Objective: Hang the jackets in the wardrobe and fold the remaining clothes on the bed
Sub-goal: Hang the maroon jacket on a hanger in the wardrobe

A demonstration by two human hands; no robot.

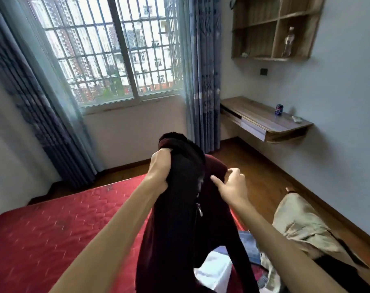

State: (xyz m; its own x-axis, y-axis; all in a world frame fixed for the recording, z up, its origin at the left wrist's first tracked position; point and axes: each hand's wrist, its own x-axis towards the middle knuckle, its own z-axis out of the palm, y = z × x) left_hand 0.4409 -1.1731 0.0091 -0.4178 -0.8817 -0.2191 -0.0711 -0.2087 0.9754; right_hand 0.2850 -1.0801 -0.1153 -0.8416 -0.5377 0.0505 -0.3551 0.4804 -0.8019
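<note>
Far left of the frame there's a dark blue curtain [31,92] beside the barred window [108,49]. Below that, the bed [53,229] with its red quilted mattress fills the lower left.

Center frame, the left hand [158,170] has a fistful of the jacket [180,240], bunched up at the collar end. The jacket is dark maroon with a black fuzzy lining and hangs from that fist over the bed, down to the bottom edge, with the zipper pull [199,210] showing.

Just right of it, the right hand [232,187] is spread loose, thumb out toward the fabric and fingers lightly curved at the shoulder. It isn't gripping anything, and I honestly can't tell if it's touching.

Lower center-right there's a white garment [213,269] on the bed, with a blue one [249,246] next to it, then a beige one [296,229] draped off toward the floor.

Right side has a wall-mounted desk [264,121] with a can [279,109] on it, and a wooden shelf unit [275,51] up top.
</note>
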